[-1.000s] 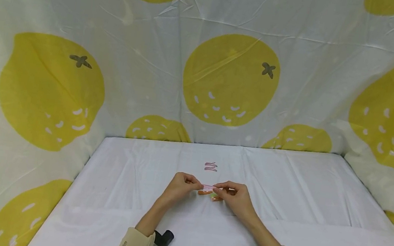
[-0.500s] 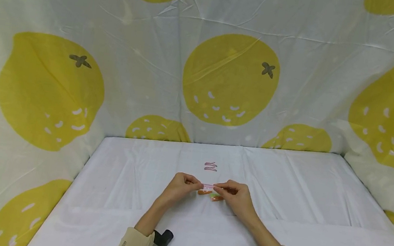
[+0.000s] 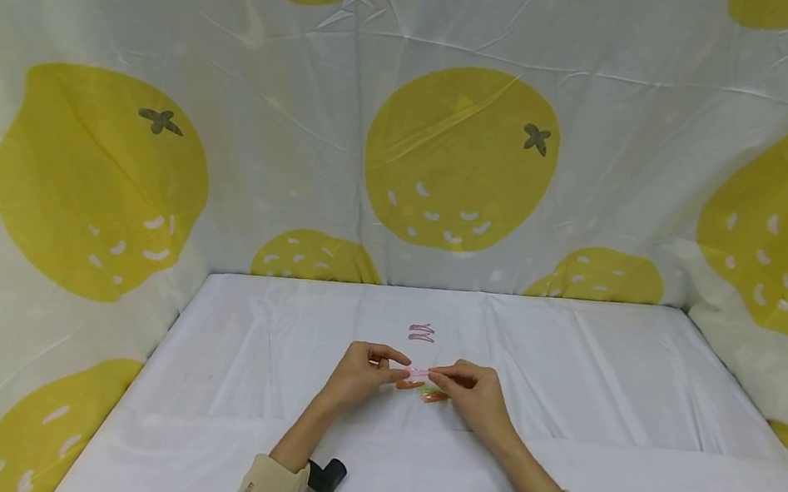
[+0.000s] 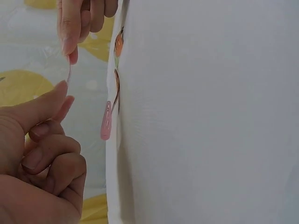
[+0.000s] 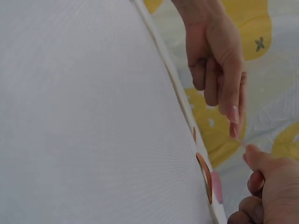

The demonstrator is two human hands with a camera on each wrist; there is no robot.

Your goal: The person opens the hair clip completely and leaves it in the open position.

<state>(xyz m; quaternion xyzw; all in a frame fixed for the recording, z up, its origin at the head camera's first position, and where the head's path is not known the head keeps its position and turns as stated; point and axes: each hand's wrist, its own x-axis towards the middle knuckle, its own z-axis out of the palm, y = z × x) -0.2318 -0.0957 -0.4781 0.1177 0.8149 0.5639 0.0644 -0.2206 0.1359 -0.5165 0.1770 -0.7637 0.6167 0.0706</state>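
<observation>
Between the two hands, just above the white table, is a pink snap hair clip [image 3: 419,373]. My right hand [image 3: 476,394] pinches one end of it between thumb and index finger. At the clip's other end, the thumb and index finger of my left hand [image 3: 361,374] stand slightly apart; the left wrist view shows a gap between these fingertips, with the clip's end near the thumb. Below the hands lie an orange hair clip [image 3: 409,385], another orange clip [image 3: 434,398] and a green piece [image 3: 430,390], partly hidden by the right fingers.
Two reddish-pink hair clips [image 3: 421,332] lie farther back on the white cloth-covered table [image 3: 277,322]. A curtain with yellow fruit prints [image 3: 462,159] hangs behind and at the sides. A black wrist camera [image 3: 327,476] juts from each sleeve.
My left thumb and index finger have parted from their pinch on the clip. The clip's two separate strands now look closer together. My right hand keeps its grip and hardly moves.
</observation>
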